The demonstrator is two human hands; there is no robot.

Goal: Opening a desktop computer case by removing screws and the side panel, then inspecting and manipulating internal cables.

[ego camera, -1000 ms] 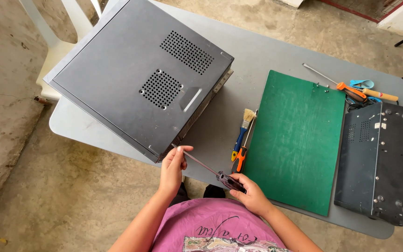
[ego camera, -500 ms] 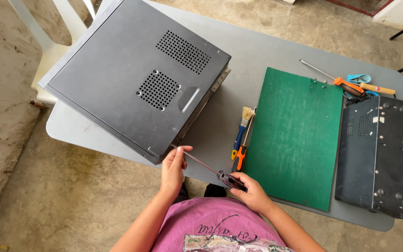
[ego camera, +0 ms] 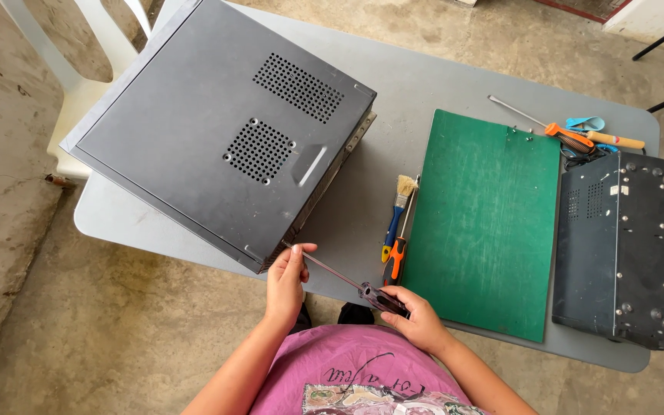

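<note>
A grey computer case [ego camera: 224, 138] lies on its side on the grey table [ego camera: 439, 84], vented panel up, its near corner over the table's front edge. My right hand [ego camera: 416, 317] grips the dark handle of a long screwdriver [ego camera: 347, 283]. The shaft runs up-left to the case's near corner. My left hand [ego camera: 287, 278] pinches the shaft close to the tip, right at that corner. The tip itself is hidden by my fingers.
A green mat [ego camera: 482, 223] lies right of the case. Between them rest a small brush [ego camera: 397, 211] and an orange-handled screwdriver [ego camera: 399, 250]. A black metal box [ego camera: 616, 246] sits at the right end, with more tools [ego camera: 589, 137] behind it. A white plastic chair [ego camera: 78, 84] stands at the far left.
Both hands and the screwdriver stay in the same spot at the case's corner. Only the view has shifted slightly.
</note>
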